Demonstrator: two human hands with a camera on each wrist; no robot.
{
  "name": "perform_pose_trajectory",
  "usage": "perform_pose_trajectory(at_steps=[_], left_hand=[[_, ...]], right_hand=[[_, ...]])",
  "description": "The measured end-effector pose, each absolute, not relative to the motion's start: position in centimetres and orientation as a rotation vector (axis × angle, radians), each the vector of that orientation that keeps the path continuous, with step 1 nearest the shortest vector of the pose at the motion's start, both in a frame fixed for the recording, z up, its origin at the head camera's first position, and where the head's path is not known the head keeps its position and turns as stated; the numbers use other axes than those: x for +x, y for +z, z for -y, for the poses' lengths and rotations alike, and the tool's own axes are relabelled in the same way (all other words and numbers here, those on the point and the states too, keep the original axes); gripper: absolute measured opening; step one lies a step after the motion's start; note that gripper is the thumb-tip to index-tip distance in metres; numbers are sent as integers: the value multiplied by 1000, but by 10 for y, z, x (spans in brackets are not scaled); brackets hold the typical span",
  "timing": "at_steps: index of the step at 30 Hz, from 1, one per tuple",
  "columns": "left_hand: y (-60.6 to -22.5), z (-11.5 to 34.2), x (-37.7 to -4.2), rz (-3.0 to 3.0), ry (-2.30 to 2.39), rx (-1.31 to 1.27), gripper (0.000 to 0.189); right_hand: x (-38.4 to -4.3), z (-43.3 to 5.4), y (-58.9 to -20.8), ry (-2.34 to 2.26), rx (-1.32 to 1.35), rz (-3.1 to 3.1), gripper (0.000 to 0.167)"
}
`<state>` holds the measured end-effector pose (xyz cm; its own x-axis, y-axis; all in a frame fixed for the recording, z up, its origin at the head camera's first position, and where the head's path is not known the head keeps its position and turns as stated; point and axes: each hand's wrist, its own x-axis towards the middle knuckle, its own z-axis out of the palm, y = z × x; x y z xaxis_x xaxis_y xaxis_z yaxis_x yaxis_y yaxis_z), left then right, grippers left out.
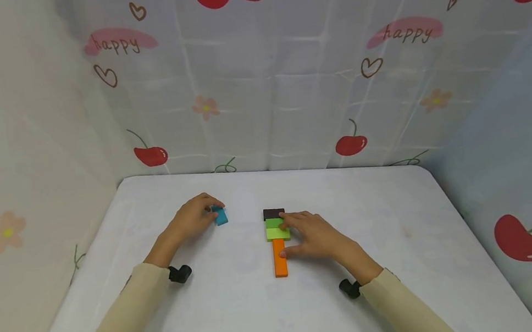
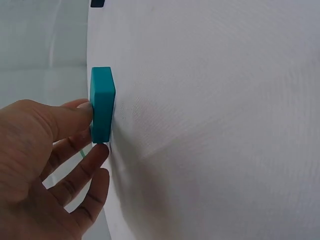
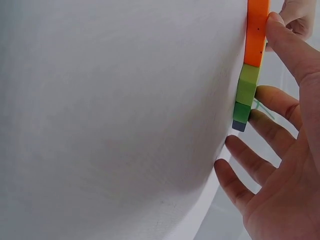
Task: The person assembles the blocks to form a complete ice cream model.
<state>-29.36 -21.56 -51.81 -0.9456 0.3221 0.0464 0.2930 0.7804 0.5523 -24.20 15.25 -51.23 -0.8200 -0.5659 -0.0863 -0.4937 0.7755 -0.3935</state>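
My left hand (image 1: 191, 218) pinches a small teal-blue block (image 2: 102, 106) between thumb and fingers, at the left part of the table. To the right, several blocks lie end to end in a line: a black block (image 1: 274, 213) at the far end, bright green blocks (image 1: 274, 233) in the middle, and a long orange block (image 1: 280, 266) nearest the body. Beside this row rests my right hand (image 1: 320, 239), its fingers spread and fairly straight. Its thumb touches the orange block, and its fingertips lie at the green and black ones.
A white-covered table (image 1: 245, 323) bears all the blocks. Behind it hangs a pale curtain (image 1: 278, 103) printed with cherries, hearts and flowers. A black wrist camera (image 1: 180, 274) sits by the left cuff, another black camera (image 1: 350, 288) by the right.
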Motion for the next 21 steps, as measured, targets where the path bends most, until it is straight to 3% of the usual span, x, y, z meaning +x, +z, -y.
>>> perform_pose_trajectory(at_steps=[21], left_hand=[[-525,224,-301,-2853,1050,419,25]], right_hand=[[-241,-151,-514,-523,-826,-2768,68]])
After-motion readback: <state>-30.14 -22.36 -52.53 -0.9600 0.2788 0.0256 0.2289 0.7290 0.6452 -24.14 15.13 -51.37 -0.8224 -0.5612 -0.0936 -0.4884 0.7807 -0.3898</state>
